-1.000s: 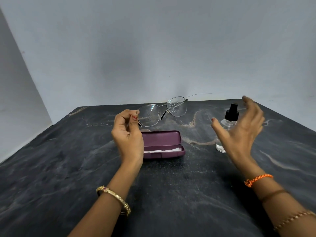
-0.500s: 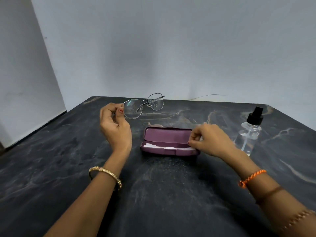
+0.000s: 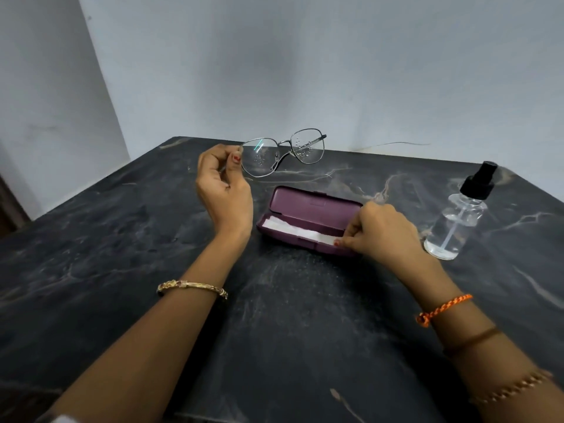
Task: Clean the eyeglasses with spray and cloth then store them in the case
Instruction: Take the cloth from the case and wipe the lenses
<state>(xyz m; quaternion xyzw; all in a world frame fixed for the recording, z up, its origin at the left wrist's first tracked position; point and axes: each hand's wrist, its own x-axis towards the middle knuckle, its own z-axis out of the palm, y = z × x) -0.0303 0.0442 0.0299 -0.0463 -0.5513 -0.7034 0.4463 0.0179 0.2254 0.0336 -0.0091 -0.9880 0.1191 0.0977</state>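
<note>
Since a second ago your right hand (image 3: 384, 232) has left the spray bottle (image 3: 457, 221) and dropped to the open purple case (image 3: 308, 221) on the table (image 3: 122, 239), pinching the white cloth (image 3: 299, 230) inside. Your left hand (image 3: 224, 190) pinches the eyeglasses (image 3: 283, 152) at one lens rim, aloft behind the case. They look light, thin-wired, fragile and wet-slippery, droplets beading both lenses; hold the frame, not the glass.

A dark marble-patterned table (image 3: 128, 270) with pale veining fills the foreground beneath both hands. Beyond the hands, a plain grey-white wall (image 3: 335, 62) rises behind it, where a thin wire (image 3: 396, 144) trails along the table's far edge.
</note>
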